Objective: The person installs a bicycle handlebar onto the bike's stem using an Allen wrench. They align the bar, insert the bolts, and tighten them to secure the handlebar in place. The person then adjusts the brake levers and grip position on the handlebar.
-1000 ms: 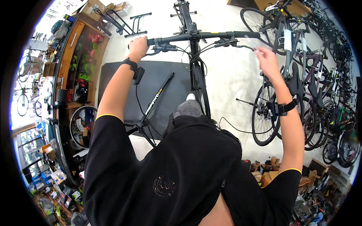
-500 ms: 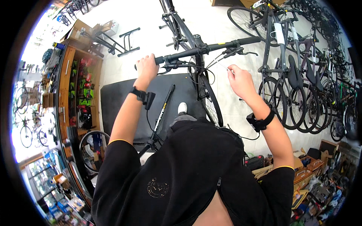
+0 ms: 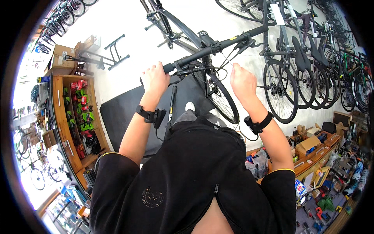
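Note:
A black bicycle handlebar (image 3: 218, 47) runs slantwise ahead of me, its right end farther off than its left. My left hand (image 3: 155, 80) is wrapped round the grip at the left end. In the fingers of my right hand (image 3: 243, 80) is a thin silver rod (image 3: 226, 57), pointing up and left towards the bar near the brake lever clamp. Its tip is too small to make out. Black cables (image 3: 218, 72) loop below the bar, in front of the stem (image 3: 205, 38). Under them the front wheel (image 3: 224, 99) points back towards my legs.
A black mat (image 3: 124, 113) lies underfoot, with a black stand tube (image 3: 172, 103) beside my leg. Several parked bicycles (image 3: 300, 58) line the right. An open wooden cabinet (image 3: 62, 113) stands left, a floor stand (image 3: 113, 54) beyond it. A cluttered bench (image 3: 311, 156) is at the lower right.
The handlebar now slants more steeply, and the front wheel has swung right. My right hand and the rod are slightly further left. The left hand keeps its grip. The whole view has shifted.

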Demonstrator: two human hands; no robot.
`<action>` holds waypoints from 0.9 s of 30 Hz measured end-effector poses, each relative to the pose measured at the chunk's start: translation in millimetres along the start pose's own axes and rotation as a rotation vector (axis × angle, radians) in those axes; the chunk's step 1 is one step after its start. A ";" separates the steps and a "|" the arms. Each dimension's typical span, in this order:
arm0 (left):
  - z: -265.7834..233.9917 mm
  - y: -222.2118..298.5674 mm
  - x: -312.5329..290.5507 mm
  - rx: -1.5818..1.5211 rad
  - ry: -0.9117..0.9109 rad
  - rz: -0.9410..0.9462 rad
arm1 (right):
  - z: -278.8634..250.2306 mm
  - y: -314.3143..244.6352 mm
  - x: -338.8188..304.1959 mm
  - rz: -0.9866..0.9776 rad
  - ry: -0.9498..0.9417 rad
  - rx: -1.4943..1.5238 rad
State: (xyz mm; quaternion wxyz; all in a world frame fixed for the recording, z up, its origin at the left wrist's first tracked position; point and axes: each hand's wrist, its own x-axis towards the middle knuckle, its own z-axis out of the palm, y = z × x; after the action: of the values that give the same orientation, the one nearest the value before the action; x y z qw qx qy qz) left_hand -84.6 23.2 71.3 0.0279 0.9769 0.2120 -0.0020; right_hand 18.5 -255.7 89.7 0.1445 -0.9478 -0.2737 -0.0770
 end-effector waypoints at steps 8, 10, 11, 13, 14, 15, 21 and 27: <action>-6.7 -1.2 1.0 0.008 -0.103 -0.009 | 11.8 10.8 1.3 -0.095 0.028 -0.079; -6.2 -4.6 0.7 -0.026 -0.109 0.021 | 12.6 12.9 1.0 -0.156 0.026 -0.142; -5.7 -6.7 1.4 -0.049 -0.113 0.044 | 13.6 15.1 1.1 -0.212 0.079 -0.181; -9.3 -12.4 4.8 -0.092 -0.123 0.091 | 15.2 21.9 3.1 -0.319 0.186 -0.260; -10.3 -13.5 4.6 -0.118 -0.133 0.118 | 14.8 25.6 3.8 -0.332 0.199 -0.247; -11.8 -15.6 5.1 -0.143 -0.144 0.146 | 14.4 28.4 5.6 -0.344 0.212 -0.234; -58.2 -17.2 32.4 -0.305 -0.524 0.247 | 22.2 26.5 21.6 0.301 -0.202 0.648; -54.7 -44.5 80.4 -0.458 -0.806 0.512 | -1.9 10.5 11.7 0.188 -0.255 0.206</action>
State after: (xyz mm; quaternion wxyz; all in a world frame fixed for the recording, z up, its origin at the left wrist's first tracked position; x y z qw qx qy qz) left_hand -30.4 100.0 122.3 0.3194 0.8880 -0.0657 -0.3243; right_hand 33.8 -259.0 91.7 0.2114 -0.9514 -0.2067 0.0862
